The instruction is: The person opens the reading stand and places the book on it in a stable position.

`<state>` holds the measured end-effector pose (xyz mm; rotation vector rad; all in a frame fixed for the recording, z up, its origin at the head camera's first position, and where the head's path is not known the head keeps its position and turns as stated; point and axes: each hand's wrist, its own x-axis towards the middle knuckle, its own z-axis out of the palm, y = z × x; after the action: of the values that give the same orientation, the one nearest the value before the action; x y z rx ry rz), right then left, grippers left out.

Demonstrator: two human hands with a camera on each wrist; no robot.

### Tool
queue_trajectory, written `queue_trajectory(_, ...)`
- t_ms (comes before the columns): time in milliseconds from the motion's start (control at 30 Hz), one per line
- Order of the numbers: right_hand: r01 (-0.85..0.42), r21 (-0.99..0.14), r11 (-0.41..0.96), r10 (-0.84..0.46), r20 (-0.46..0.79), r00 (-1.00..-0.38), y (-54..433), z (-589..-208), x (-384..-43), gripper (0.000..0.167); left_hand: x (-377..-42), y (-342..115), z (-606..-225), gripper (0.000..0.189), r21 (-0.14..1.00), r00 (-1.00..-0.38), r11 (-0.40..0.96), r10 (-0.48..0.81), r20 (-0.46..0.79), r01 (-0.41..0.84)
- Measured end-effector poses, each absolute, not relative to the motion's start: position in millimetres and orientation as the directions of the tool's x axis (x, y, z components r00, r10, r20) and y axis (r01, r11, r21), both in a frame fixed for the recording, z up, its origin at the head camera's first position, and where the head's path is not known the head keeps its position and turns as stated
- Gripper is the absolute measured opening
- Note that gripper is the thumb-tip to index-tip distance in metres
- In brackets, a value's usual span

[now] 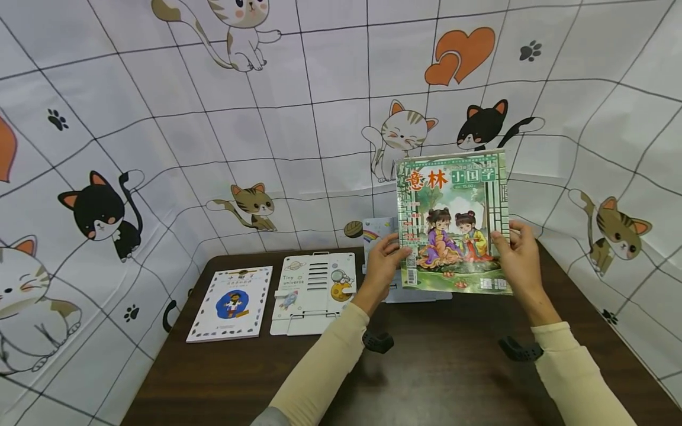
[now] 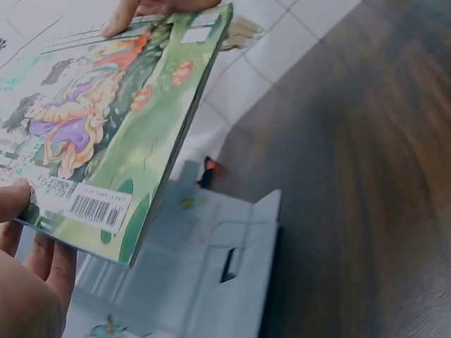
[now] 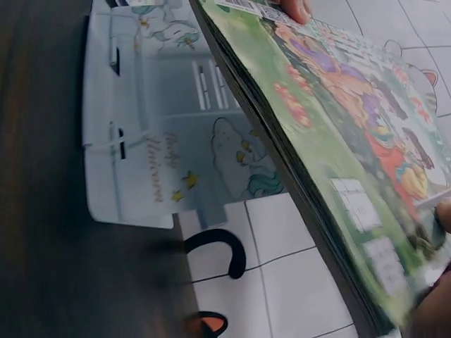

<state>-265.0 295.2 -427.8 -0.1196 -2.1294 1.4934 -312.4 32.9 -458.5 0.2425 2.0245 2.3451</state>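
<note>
Both hands hold a thick green magazine (image 1: 453, 266) upright above the table, its cover showing two cartoon children. The left hand (image 1: 380, 272) grips its lower left edge, thumb on the cover and fingers behind, as the left wrist view also shows. At the lower right edge, the right hand (image 1: 519, 260) pinches it the same way. Behind and below the magazine stands a pale blue book stand (image 3: 151, 91) with unicorn drawings and slots, partly hidden in the head view. The magazine's bottom edge overlaps this stand in the head view.
A white "Tiny universe" book stand (image 1: 314, 290) lies on the dark wooden table (image 1: 437, 367), left of the hands. Farther left is a white book (image 1: 231, 305) with a blue round picture. A cat-printed grid curtain (image 1: 330, 136) hangs behind the table and along its sides.
</note>
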Motion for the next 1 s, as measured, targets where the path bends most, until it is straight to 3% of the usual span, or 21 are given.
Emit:
queue_trajectory(167,-0.239,-0.859,0.454,0.246,0.378,-0.892,286,-416,-269,0.051,-320,16,-450,0.047,0.988,-0.995,-0.131,0.046,0.092,0.085)
queue_trajectory(333,-0.209,-0.812,0.546,0.236,0.388,-0.891,281,-405,-277,0.051,-325,1,-444,0.046,0.987,-0.991,-0.098,-0.002,0.132,0.131)
queue_trajectory(733,-0.277,-0.763,0.584,0.180,0.454,-0.873,268,-399,-304,0.038,-336,-21,-438,0.040,0.970,-0.971,-0.051,-0.043,0.235,0.237)
queue_trajectory(1000,-0.296,-0.752,0.589,0.157,0.466,-0.871,260,-402,-318,0.028,-342,-33,-440,0.038,0.974,-0.973,-0.040,-0.069,0.221,0.224)
